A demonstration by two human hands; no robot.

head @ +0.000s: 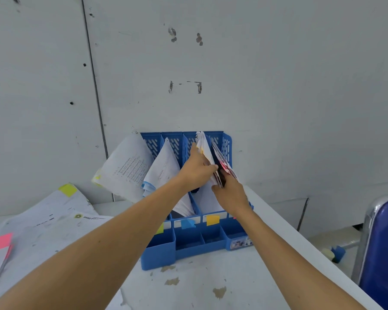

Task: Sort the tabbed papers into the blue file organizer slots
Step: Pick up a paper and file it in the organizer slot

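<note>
- The white table (199,287), chipped in spots, lay nearest; loose sheets (54,211) were spread across its left part, one with a pink tab (0,241), one farther back with a yellow tab (67,190).
- Both bare forearms reached forward over the table, toward the blue file organizer (188,245); it stood on the table, back against the wall (278,86); its low front trays carried a blue label (188,224) and a yellow label (212,220).
- The right hand (231,193) gripped the lower edge of a printed bundle (221,168), dark and red, standing at the rightmost slot; most of its fingers were hidden behind the paper.
- The left hand (197,171) pinched a white sheaf (203,144), fingers along its left face, thumb curled toward the bundle; whether it stood in the third or fourth slot could not be told.
- Farther left, a leaning stack (126,166) tipped out of the first slot; another stack (164,168) stood in the second.
- A blue chair (381,253) stood right of the table.
</note>
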